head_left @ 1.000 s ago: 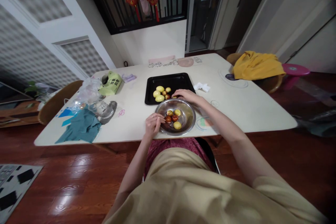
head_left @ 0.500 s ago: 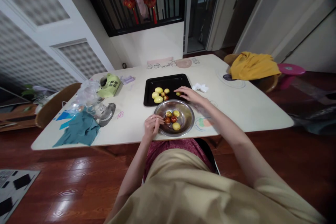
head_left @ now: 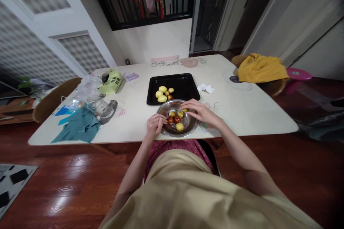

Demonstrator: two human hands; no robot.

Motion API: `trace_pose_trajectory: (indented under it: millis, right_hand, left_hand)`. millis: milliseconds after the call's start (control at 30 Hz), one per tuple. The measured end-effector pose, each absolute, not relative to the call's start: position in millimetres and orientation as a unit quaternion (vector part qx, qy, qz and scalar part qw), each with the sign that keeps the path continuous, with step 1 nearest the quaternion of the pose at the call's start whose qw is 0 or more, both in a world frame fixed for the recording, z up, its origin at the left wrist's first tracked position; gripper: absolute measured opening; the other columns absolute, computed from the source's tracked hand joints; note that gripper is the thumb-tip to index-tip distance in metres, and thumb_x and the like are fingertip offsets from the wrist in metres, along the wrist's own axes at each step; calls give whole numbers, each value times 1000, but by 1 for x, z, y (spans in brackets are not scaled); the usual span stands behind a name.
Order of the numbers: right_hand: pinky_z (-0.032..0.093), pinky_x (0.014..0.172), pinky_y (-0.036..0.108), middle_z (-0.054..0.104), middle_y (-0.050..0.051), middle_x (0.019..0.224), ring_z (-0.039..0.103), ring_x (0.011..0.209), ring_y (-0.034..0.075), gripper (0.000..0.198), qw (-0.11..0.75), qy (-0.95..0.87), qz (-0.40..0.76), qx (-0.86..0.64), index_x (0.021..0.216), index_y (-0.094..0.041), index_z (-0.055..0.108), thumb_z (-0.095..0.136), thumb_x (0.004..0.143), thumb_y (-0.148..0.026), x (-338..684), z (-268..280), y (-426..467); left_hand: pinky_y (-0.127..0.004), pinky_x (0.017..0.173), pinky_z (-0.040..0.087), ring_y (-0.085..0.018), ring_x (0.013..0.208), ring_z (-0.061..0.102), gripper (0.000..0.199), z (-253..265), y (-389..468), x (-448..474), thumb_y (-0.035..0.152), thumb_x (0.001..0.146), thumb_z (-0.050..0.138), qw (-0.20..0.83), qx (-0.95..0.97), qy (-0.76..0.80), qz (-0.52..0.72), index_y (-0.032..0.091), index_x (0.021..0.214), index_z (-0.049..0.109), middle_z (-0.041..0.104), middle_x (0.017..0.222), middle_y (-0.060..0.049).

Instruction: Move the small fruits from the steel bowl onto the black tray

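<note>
A shiny metal bowl [head_left: 191, 128] stands at the table's near edge. Inside it lie several small round fruits, some dark red [head_left: 170, 120] and some yellow [head_left: 179, 126]. My left hand [head_left: 156, 123] grips the bowl's left rim, fingertips reaching inside near the red fruits. Over the bowl's right side, my right hand [head_left: 201, 111] is closed on a small yellow-green fruit [head_left: 185, 110], partly hidden by the fingers. Just behind the bowl is a black baking tray [head_left: 185, 83]. On its left part rest larger pale yellow fruits [head_left: 162, 89] and a few smaller yellow and brownish ones [head_left: 170, 97].
Crumpled white tissue [head_left: 205, 88] lies right of the tray. Leftward on the table are a green box [head_left: 112, 82], clear plastic packaging [head_left: 88, 89], a glass jar [head_left: 103, 109] and a teal cloth [head_left: 80, 125]. A yellow garment [head_left: 262, 68] covers a chair at right.
My right hand has come from the tray toward me to the bowl, bringing the small yellow-green fruit with it. My left hand stays at the bowl's left rim.
</note>
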State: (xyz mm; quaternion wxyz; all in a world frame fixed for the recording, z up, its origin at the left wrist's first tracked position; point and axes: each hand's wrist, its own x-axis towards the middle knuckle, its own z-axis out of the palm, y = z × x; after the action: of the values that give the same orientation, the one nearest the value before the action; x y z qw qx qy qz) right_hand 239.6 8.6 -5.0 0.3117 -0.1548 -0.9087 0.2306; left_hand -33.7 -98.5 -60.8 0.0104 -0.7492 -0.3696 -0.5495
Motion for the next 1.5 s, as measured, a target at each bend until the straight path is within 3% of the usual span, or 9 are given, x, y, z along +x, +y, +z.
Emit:
trace_pose_trajectory:
  millis: [233, 600, 867, 1000, 1267, 1500]
  right_hand:
    - [56, 104, 41, 70, 13, 128, 69, 119, 27, 28, 254, -919, 252, -165, 127, -22, 69, 60, 104, -35, 242, -9, 1]
    - [52, 88, 34, 75, 7, 116, 71, 104, 26, 31, 152, -938, 226, -215, 116, -24, 72, 73, 87, -13, 233, -3, 0]
    - [47, 81, 30, 71, 5, 99, 65, 90, 22, 22, 148, -937, 234, -211, 96, -20, 70, 69, 82, -3, 221, -4, -1]
    - [46, 79, 29, 70, 4, 98, 64, 88, 21, 23, 157, -936, 226, -221, 96, -20, 69, 68, 82, -2, 220, -6, -4]
    - [53, 85, 32, 73, 7, 105, 69, 92, 23, 9, 180, -928, 233, -229, 103, -21, 73, 70, 95, -22, 233, -8, -10]
    - [57, 99, 41, 76, 10, 115, 71, 110, 26, 24, 289, -901, 251, -203, 114, -23, 74, 58, 106, -39, 255, -23, -19]
  left_hand:
    - [-35, 74, 59, -18, 80, 76, 48, -59, -98, -34, 17, 110, 41, 23, -753, -367, -546, 19, 76, 75, 78, 74, -3]
    - [-37, 75, 60, -19, 81, 77, 49, -61, -97, -34, 20, 111, 41, 16, -751, -368, -548, 20, 78, 77, 80, 76, -4]
    - [-37, 74, 60, -19, 81, 77, 48, -62, -97, -34, 21, 111, 42, 13, -749, -366, -552, 20, 78, 77, 79, 75, -4]
    - [-36, 74, 60, -19, 81, 77, 48, -61, -97, -34, 21, 111, 42, 15, -751, -367, -549, 20, 78, 77, 79, 75, -4]
    - [-36, 74, 60, -19, 80, 77, 50, -60, -96, -35, 26, 112, 41, 21, -754, -366, -545, 20, 77, 76, 78, 74, -4]
    - [-36, 75, 61, -19, 80, 77, 53, -59, -98, -35, 27, 113, 39, 17, -750, -376, -543, 20, 74, 75, 78, 72, -4]
